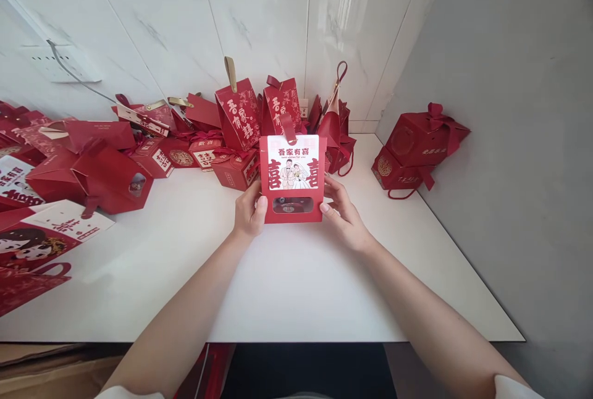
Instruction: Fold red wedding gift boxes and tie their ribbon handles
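A red gift box (293, 167) with a white label, a drawn couple and a small clear window stands upright between my two hands at the middle of the white table. My left hand (251, 209) grips its lower left edge, the thumb on the front. On the opposite side, my right hand (344, 214) holds the lower right edge, its thumb at the front corner. A dark red ribbon loop (288, 128) rises from the top of the box. What the window shows inside is dark red and hard to make out.
Several red boxes (238, 115) line the tiled wall behind the held box. More boxes (92, 176) are heaped at the left. Two stacked boxes (419, 146) with ribbons are by the grey wall at right. The white table (296, 288) ends near my body.
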